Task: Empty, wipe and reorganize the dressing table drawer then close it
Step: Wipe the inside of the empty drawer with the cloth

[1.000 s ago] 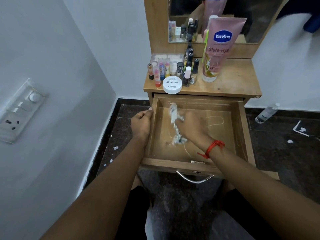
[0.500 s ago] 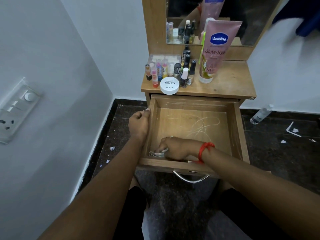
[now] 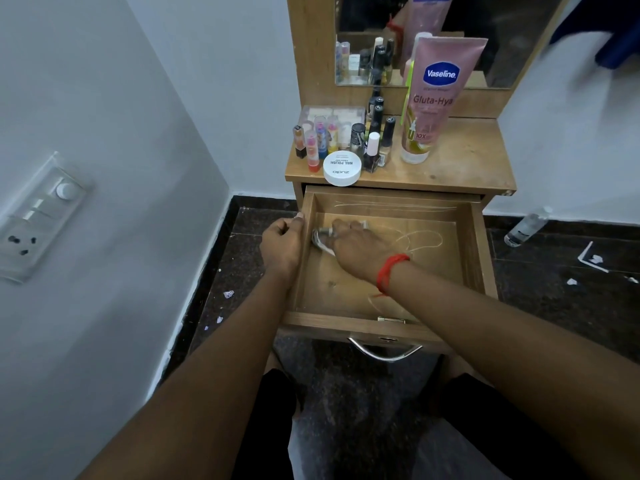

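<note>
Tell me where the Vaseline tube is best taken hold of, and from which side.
Grip the tube round its mid body, below the wide crimped top, coming from the front right. It stands upright on its cap, tall and probably easy to tip, so a mid-height wrap looks steadier. The bottles crowd its left, while its right side faces open tabletop.

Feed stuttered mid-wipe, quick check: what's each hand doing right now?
Left hand: closed, gripping the drawer by its left wall.
Right hand: closed, holding the cloth inside the drawer.
</note>
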